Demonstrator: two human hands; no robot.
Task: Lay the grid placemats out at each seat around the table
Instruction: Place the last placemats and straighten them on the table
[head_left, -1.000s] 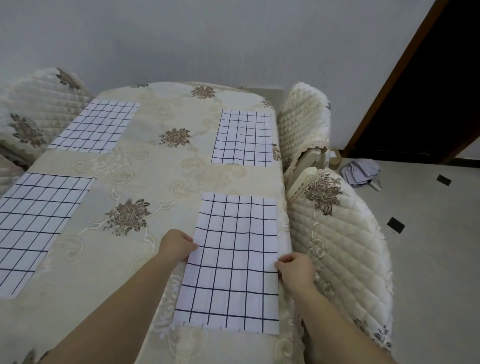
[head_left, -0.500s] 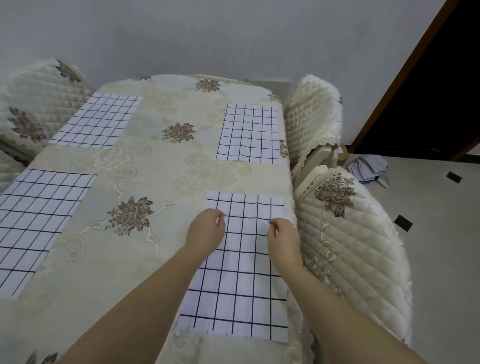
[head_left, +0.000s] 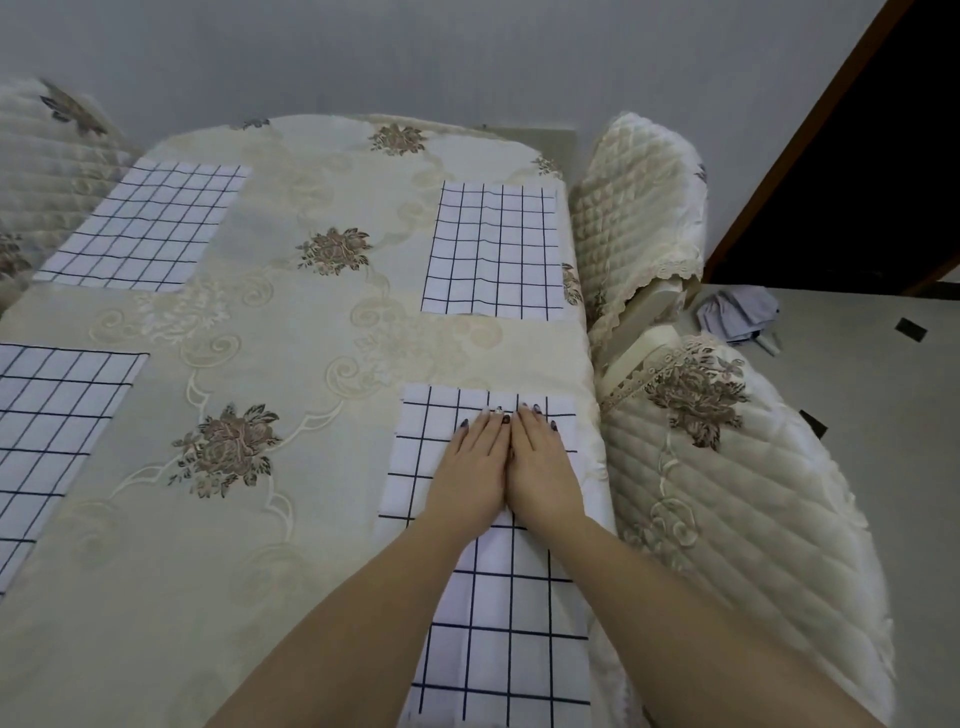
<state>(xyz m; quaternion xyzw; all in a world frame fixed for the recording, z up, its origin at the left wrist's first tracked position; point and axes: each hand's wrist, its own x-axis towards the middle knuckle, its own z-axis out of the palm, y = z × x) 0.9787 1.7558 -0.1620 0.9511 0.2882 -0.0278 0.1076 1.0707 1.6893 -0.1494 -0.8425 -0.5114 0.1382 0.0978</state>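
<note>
Both hands are flat on the nearest grid placemat (head_left: 498, 623), the one at the near right seat. It lies lengthwise along the right edge of the table (head_left: 156, 597), and its right side sits right at that edge. The left hand (head_left: 470, 470) and right hand (head_left: 543, 467) lie palm down next to each other, touching along the inner sides. The fingers are straight and held together, not curled round anything, and they point toward the mat's far end. The nails look dark, with the fingertips landing just short of the mat's far edge. Both forearms cross the lower half of the mat, so some of it is covered. Three more grid placemats are already down on the cream floral tablecloth (head_left: 291, 332): the far right placemat (head_left: 493, 249) straight ahead along the same edge, the far left placemat (head_left: 145, 223) across from it, and the near left placemat (head_left: 47, 431), which is cut off by the picture's left side. All four lie flat and well apart from each other. A quilted cream chair (head_left: 727, 493) with a floral patch sits just beside the table next to the hands, with a second quilted chair (head_left: 639, 208) beyond it by the far right mat. A third one (head_left: 47, 156) is at the far left corner. On the floor past the chairs there's a crumpled bluish cloth (head_left: 737, 312) near a dark doorway (head_left: 857, 182).
</note>
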